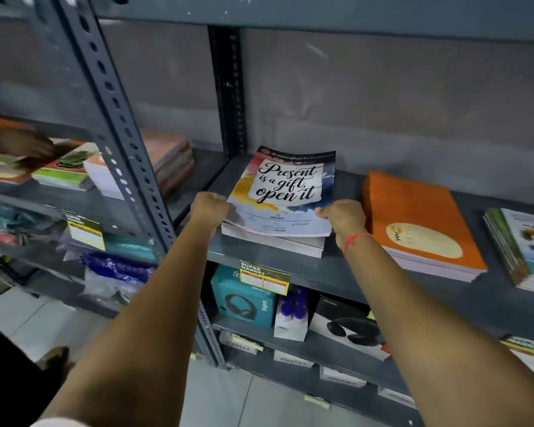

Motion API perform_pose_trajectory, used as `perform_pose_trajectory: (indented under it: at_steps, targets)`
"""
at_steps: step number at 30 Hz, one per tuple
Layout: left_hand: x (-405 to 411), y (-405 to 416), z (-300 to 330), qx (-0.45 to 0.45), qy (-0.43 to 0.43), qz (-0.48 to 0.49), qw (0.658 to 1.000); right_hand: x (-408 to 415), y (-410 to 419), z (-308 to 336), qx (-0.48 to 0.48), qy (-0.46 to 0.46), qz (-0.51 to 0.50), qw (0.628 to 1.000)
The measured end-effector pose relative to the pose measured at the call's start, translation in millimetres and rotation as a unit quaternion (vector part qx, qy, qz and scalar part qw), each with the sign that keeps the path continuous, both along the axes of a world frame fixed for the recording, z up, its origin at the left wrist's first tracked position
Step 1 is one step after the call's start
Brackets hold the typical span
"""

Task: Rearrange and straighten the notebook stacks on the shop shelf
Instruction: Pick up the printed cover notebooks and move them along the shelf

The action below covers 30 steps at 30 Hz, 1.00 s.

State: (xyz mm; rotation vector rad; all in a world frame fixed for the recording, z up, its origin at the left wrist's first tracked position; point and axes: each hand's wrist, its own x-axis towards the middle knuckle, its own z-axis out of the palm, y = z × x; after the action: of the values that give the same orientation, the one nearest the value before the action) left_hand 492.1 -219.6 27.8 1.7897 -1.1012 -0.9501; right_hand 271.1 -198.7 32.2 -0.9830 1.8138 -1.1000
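Observation:
A notebook stack (282,208) with a cover reading "Present is a gift, open it" lies on the grey metal shelf (346,272). My left hand (208,206) grips the stack's left edge. My right hand (341,215), with a red thread on the wrist, grips its right edge. The top notebooks sit skewed over the white-edged ones below, and the far edge of the cover curls up. An orange notebook stack (423,223) lies just to the right. A third stack with picture covers (524,248) sits at the far right edge.
A perforated steel upright (117,124) divides this bay from the left one, where more notebook stacks (71,171) lie and another person's hand (16,146) reaches in. A price label (264,277) hangs on the shelf lip. Headphone boxes (244,298) stand on the shelf below.

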Motion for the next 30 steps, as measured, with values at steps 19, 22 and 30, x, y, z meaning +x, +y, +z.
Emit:
perform_pose_trajectory:
  at_steps: [19, 22, 30]
  targets:
    - [-76, 7, 27, -0.102, -0.195, -0.029, 0.975, -67, 27, 5, -0.067, 0.049, 0.017, 0.996]
    - [-138, 13, 44, -0.140, -0.211, -0.086, 0.964, -107, 37, 23, -0.085, 0.022, 0.000, 0.996]
    - [-372, 77, 65, -0.156, -0.019, -0.276, 0.948, -298, 115, 44, -0.103, 0.065, -0.159, 0.980]
